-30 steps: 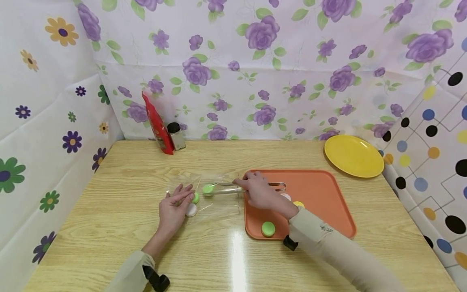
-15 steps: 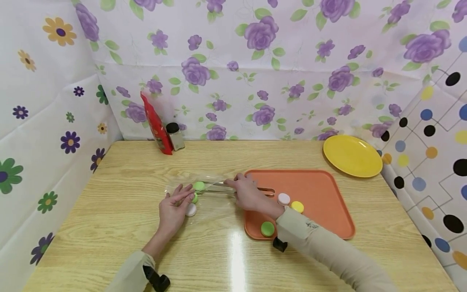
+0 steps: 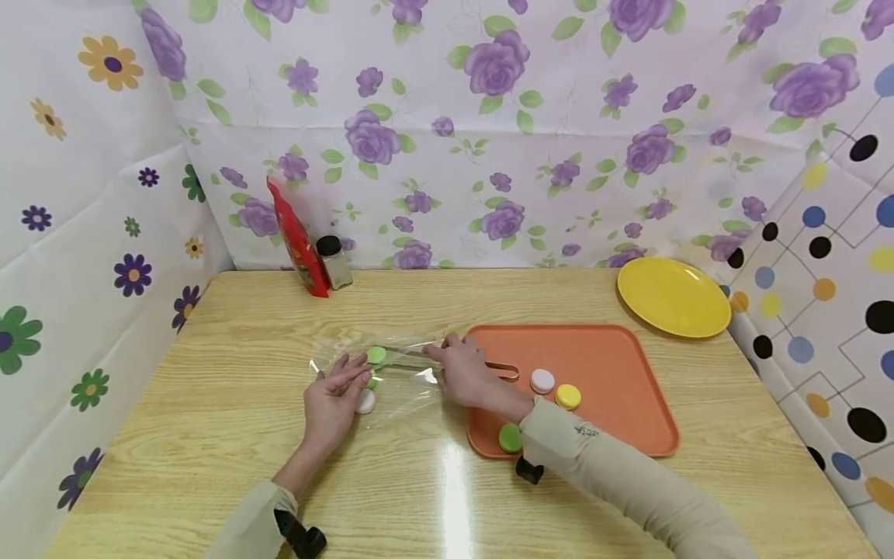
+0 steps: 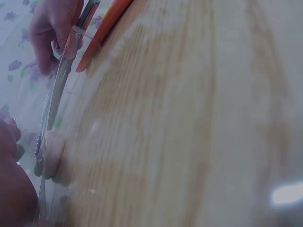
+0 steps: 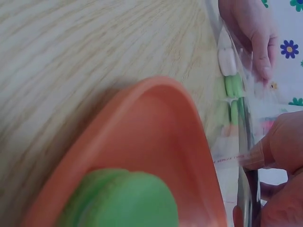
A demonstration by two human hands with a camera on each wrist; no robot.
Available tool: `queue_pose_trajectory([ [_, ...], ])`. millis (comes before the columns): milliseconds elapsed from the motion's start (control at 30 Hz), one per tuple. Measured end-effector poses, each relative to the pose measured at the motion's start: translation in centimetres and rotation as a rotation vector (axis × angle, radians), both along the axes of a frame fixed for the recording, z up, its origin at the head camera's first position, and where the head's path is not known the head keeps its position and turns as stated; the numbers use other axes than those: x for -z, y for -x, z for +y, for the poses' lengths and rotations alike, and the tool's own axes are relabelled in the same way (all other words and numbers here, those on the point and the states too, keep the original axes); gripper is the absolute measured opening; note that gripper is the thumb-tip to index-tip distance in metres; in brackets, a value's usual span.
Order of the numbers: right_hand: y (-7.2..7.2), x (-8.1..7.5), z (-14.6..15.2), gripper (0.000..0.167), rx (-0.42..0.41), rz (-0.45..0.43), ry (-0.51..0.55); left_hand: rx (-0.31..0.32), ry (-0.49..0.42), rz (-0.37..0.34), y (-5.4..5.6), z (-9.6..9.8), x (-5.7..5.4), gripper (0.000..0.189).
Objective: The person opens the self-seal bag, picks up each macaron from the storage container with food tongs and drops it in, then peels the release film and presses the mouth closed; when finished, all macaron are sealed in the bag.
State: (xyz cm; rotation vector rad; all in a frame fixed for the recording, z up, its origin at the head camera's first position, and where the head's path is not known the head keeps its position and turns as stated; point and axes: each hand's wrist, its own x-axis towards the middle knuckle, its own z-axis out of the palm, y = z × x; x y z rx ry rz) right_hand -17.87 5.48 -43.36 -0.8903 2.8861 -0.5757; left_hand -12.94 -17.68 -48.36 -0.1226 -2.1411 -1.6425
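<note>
A clear plastic bag (image 3: pixel 412 400) lies on the table left of the orange tray. My left hand (image 3: pixel 331 404) pinches its film near the far left end, thumb and forefinger together. My right hand (image 3: pixel 461 373) grips metal tongs (image 3: pixel 504 368) at the bag's mouth, their arms reaching inside. At the tongs' tips, inside the bag, is a green macaron (image 3: pixel 376 355). Beside my left fingertips sit a second green macaron (image 3: pixel 371 383), partly hidden, and a white macaron (image 3: pixel 365 401). The right wrist view shows these macarons (image 5: pixel 227 61) in a row under the film.
The orange tray (image 3: pixel 615 373) holds a pale pink macaron (image 3: pixel 542 380), a yellow one (image 3: pixel 568 397) and a green one (image 3: pixel 511 438). A yellow plate (image 3: pixel 673 297) stands at the back right. A red packet (image 3: pixel 299 241) and black-lidded jar (image 3: pixel 334 262) stand at the back left.
My right hand and the tongs have moved left, carrying the green macaron deeper into the bag beside my left fingers. The pink and yellow macarons on the tray have come into view. My left hand stays put.
</note>
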Motion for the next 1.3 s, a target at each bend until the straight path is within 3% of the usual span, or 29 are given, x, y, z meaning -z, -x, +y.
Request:
queue_pose_trajectory([
  [167,-0.2,-0.4,0.7,0.051,0.001,-0.018,-0.029,0.0,0.002,-0.001,-0.8,0.7,-1.7,0.01],
  [267,-0.4,-0.8,1.5,0.052,-0.005,-0.035,-0.041,-0.003,0.005,0.008,-1.0,0.8,-2.2,0.01],
  [433,-1.0,-1.3,4.2,0.053,-0.039,-0.028,-0.022,-0.003,-0.014,0.004,-0.3,0.3,-0.7,0.01],
  [633,-1.8,-1.4,8.4,0.055,-0.116,0.05,0.025,-0.005,-0.023,-0.002,0.4,-0.3,0.7,0.01],
  [967,-3.3,-1.7,14.4,0.054,-0.117,0.137,0.065,0.005,-0.065,0.003,0.4,-0.3,0.6,0.009],
  [1300,-6.2,-2.3,21.3,0.064,-0.077,0.115,0.131,0.043,-0.08,-0.031,0.3,-0.7,-0.3,0.009],
])
